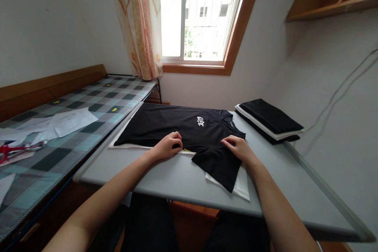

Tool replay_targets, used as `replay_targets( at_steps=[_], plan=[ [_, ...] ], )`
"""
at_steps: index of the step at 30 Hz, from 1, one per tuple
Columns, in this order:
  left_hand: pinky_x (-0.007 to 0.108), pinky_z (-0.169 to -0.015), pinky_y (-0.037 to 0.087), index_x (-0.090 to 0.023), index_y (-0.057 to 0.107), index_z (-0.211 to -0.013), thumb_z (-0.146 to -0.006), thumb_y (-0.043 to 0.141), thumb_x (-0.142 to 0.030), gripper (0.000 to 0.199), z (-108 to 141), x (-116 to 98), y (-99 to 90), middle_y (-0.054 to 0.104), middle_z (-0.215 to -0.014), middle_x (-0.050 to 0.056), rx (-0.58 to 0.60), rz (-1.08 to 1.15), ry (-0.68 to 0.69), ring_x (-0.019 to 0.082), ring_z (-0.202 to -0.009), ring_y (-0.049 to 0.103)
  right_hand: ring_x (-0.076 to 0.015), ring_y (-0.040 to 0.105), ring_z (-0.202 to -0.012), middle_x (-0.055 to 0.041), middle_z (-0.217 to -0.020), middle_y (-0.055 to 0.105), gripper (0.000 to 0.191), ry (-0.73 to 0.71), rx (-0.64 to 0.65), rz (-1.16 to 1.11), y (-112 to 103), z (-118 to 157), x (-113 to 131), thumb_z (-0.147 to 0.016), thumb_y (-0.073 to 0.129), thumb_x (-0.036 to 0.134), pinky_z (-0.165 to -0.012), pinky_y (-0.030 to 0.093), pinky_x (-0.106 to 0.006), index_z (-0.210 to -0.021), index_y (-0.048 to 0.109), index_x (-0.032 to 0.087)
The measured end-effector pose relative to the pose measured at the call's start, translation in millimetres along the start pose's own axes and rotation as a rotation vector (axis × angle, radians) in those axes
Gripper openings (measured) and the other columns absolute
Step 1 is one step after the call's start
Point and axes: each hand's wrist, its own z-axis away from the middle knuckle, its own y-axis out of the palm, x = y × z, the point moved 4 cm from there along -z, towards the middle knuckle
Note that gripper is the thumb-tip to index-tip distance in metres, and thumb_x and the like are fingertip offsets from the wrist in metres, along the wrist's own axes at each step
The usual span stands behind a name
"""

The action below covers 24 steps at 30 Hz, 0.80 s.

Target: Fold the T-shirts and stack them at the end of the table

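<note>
A black T-shirt (pixel 165 120) with white lettering on its chest lies spread sideways on the grey table, its collar pointing right. Beneath it, white cloth (pixel 242 185) peeks out along the near edge and below the sleeve. My left hand (pixel 168 145) is closed, its curled fingers gripping the shirt's near side edge; a small yellow patch shows just right of them. At the shoulder near the collar, my right hand (pixel 238 149) pinches the black fabric between thumb and fingers. The near sleeve hangs flat toward me between the hands.
Folded black and white clothes (pixel 270 116) are stacked at the table's right back, by the wall. To the left stands a bed with a checked mattress (pixel 118 94), bearing papers (pixel 67 124) and a red-handled item (pixel 8 151). The grey table's (pixel 165 177) front edge is close to my legs.
</note>
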Motion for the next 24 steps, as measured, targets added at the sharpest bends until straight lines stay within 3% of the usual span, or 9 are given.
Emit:
replay_targets(
  at_steps=[9, 15, 24],
  plan=[
    [0.027, -0.079, 0.045, -0.019, 0.065, -0.085, -0.088, 0.058, -0.024, 0.009, 4, -10, -0.1, 0.064, -0.085, 0.003, 0.084, 0.083, -0.012, 0.015, -0.082, 0.058, -0.0217, 0.066, -0.073, -0.0065, -0.081, 0.074, 0.032, 0.017, -0.035, 0.034, -9, 0, -4, -0.081, 0.054, 0.048, -0.069, 0.050, -0.033, -0.076, 0.072, 0.023],
    [0.028, -0.079, 0.044, -0.019, 0.066, -0.092, -0.091, 0.056, -0.024, 0.011, 10, -6, -2.6, 0.066, -0.090, 0.005, 0.126, -0.129, 0.045, 0.017, -0.085, 0.059, -0.0219, 0.067, -0.071, -0.0067, -0.080, 0.075, 0.031, 0.051, -0.032, 0.069, -12, 1, -15, -0.080, 0.054, 0.047, -0.066, 0.049, -0.032, -0.079, 0.073, 0.022],
    [0.030, -0.080, 0.046, -0.020, 0.070, -0.091, -0.084, 0.055, -0.017, 0.017, 42, 16, -46.6, 0.067, -0.091, 0.006, 0.144, -0.334, -0.031, 0.018, -0.084, 0.060, -0.0220, 0.067, -0.070, -0.0065, -0.080, 0.075, 0.031, 0.063, -0.019, 0.039, -12, 2, -15, -0.078, 0.057, 0.049, -0.065, 0.050, -0.032, -0.078, 0.074, 0.022]
  ],
)
